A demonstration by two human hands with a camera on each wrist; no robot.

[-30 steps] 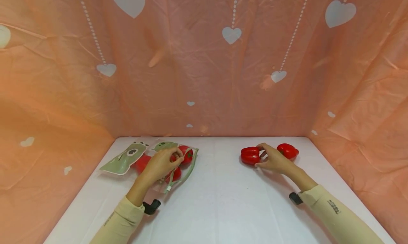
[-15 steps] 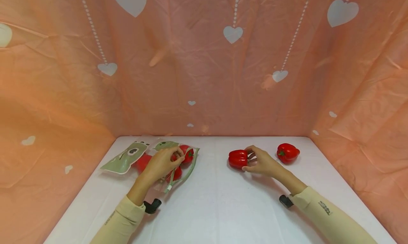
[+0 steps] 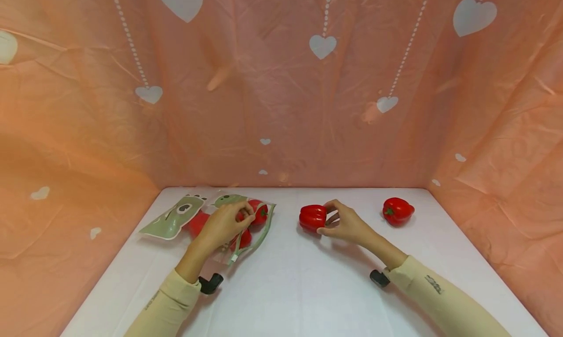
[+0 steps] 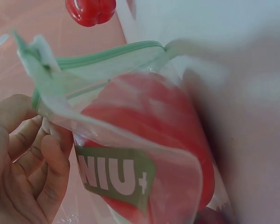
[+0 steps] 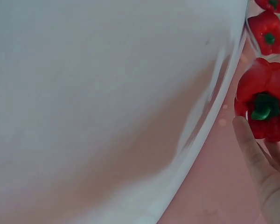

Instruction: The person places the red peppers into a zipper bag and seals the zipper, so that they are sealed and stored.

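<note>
The white worktop (image 3: 290, 288) is enclosed behind and at both sides by creased peach fabric (image 3: 281, 112) printed with pale hearts, some on dotted strings. Towards the far left corner lies a clear zip bag (image 4: 116, 172) containing red peppers, its rim pinched by the left hand (image 3: 226, 224). The right hand (image 3: 347, 224) grips a red bell pepper (image 3: 312, 218) near the far edge's middle; another bell pepper (image 3: 398, 212) sits near the far right corner.
</note>
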